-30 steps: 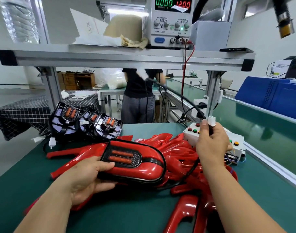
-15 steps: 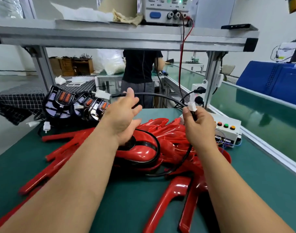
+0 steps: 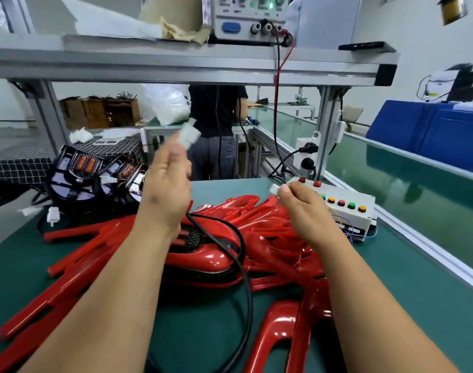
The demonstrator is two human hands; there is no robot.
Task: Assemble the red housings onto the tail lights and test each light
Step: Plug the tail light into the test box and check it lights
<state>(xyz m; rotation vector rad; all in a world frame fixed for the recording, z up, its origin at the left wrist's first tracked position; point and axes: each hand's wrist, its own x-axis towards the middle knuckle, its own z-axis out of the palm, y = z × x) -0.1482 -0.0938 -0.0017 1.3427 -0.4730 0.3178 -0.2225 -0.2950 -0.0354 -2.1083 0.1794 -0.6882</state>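
White connector point(image 3: 188, 137) was raised since prev. frame, clamped in left hand point(image 3: 168, 184) grip; tester plug point(image 3: 274, 189) pinched in right hand point(image 3: 302, 208); housed tail light point(image 3: 203, 257) lay on table point(image 3: 418, 278); test step judged; connectors needed aligning, mating.

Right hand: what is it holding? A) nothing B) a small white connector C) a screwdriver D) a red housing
B: the right hand pinches a small white connector at its fingertips; the left hand holds up a second white connector, blurred.

person in black top point(image 3: 216, 114); blue bin point(image 3: 429, 130) right; checkered cloth point(image 3: 14, 164) left
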